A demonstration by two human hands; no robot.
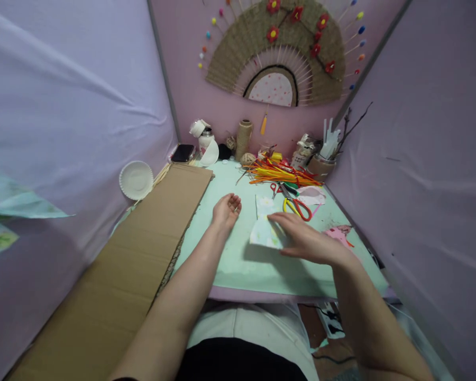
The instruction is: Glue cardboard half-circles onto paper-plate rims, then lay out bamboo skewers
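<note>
My right hand [307,241] lies flat, fingers stretched out, pressing on a strip of pale floral paper [264,225] on the light green table mat [241,264]. My left hand [226,210] rests on the mat just left of the paper, palm up with fingers loosely curled and nothing in it. Scissors with red and yellow handles [297,207] lie just beyond my right hand.
A long cardboard sheet [143,254] leans along the left. At the back are a pile of orange, yellow and red sticks [280,173], a twine spool [244,137], a cup of tools [321,165], a phone [182,153], a paper plate [136,180]. Pink paper scraps [338,234] lie right.
</note>
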